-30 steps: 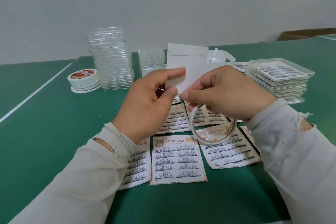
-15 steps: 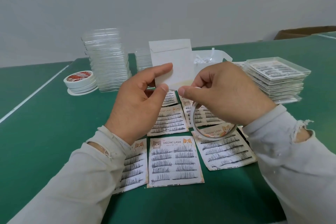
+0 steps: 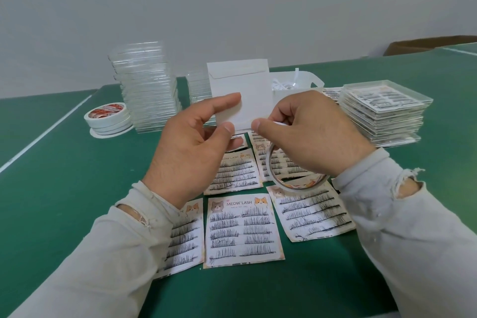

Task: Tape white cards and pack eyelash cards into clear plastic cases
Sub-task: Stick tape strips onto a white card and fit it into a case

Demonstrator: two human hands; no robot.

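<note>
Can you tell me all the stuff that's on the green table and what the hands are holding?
white card: one, white, held up in the air over the middle of the table
tape roll: one, whitish ring, hanging from the right hand
eyelash cards: at least six, pale with black lashes and cat pictures, lying flat near the person
empty clear cases: two stacks, see-through, far left
filled cases: one stack, clear with lashes inside, right
spare tape rolls: a small stack, white with red label, far left
white tub: one, behind the card
table: one, green
left hand: pinches the card
right hand: holds the tape roll
</note>
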